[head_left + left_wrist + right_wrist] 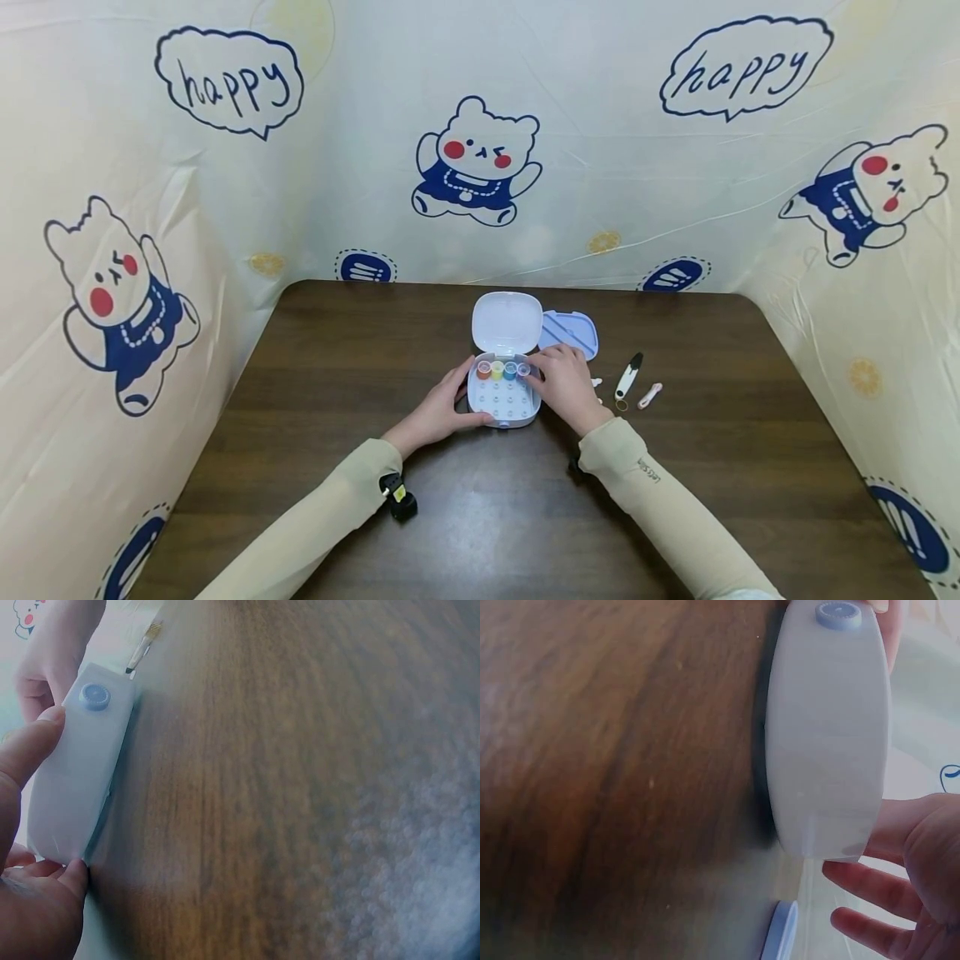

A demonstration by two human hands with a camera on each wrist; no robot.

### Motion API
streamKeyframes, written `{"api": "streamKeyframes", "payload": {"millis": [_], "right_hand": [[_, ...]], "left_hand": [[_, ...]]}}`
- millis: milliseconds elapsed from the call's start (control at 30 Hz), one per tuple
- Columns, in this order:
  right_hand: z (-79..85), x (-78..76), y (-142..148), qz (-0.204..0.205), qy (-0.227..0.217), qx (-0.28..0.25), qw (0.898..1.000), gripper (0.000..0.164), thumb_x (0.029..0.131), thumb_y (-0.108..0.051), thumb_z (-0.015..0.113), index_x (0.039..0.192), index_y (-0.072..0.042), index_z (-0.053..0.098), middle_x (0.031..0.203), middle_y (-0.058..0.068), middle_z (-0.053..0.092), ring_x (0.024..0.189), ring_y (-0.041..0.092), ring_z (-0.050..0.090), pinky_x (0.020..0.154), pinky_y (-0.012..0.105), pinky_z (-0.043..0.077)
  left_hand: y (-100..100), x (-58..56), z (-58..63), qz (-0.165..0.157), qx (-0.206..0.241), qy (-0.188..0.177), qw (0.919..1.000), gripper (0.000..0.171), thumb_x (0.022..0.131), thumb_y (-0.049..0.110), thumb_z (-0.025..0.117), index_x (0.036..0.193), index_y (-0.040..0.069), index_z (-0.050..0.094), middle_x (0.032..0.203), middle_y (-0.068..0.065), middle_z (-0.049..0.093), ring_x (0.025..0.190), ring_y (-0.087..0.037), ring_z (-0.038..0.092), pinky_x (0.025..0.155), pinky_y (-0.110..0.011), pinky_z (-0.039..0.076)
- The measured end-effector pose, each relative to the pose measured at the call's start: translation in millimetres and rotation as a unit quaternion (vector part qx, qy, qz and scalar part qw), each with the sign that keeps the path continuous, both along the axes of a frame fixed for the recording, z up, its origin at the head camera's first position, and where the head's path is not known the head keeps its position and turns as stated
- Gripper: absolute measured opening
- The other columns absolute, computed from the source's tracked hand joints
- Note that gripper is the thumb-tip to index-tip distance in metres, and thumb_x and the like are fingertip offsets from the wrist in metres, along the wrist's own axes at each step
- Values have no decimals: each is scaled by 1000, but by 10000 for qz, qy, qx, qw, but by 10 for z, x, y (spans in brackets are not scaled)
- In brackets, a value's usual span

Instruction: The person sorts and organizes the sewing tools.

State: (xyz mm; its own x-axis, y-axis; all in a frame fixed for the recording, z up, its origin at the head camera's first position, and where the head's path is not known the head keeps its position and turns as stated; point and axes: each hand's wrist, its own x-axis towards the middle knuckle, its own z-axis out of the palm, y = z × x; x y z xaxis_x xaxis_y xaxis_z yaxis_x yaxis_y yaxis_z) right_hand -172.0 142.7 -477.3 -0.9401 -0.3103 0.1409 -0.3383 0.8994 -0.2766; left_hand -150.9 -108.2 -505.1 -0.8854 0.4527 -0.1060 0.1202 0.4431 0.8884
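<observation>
A white sewing box (pixel 504 423) sits on the table with its lid (pixel 507 323) raised toward the back. Inside, along the back row of pegs, stand an orange thread spool (pixel 483 369), a yellow one (pixel 497 370), a blue one (pixel 510 371) and a purple thread spool (pixel 523 370). My left hand (pixel 438 412) grips the box from its left side, thumb along the front edge. With thumb and forefinger, my right hand (pixel 564 383) pinches the purple spool at the right end of the row. In the right wrist view, the box's outer wall (pixel 829 735) hides those fingertips.
Behind the right hand lies a blue tray (pixel 573 331). Farther right are black-and-white thread snips (pixel 628 377) and a small white item (pixel 650 396). Small white pieces (pixel 596 382) show partly beside the right hand. A printed cloth (pixel 480 250) surrounds the brown table (pixel 360 350).
</observation>
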Motion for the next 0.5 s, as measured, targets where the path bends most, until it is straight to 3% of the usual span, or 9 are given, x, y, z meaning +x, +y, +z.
{"api": "streamKeyframes", "payload": {"millis": [500], "right_hand": [[3, -9, 14, 73, -117, -59, 9999, 31, 95, -26, 79, 125, -16, 77, 119, 7, 75, 117, 33, 61, 106, 54, 45]], "left_hand": [[1, -11, -21, 15, 18, 29, 10000, 109, 88, 26, 87, 167, 5, 14, 169, -19, 23, 153, -30, 34, 121, -43, 36]]}}
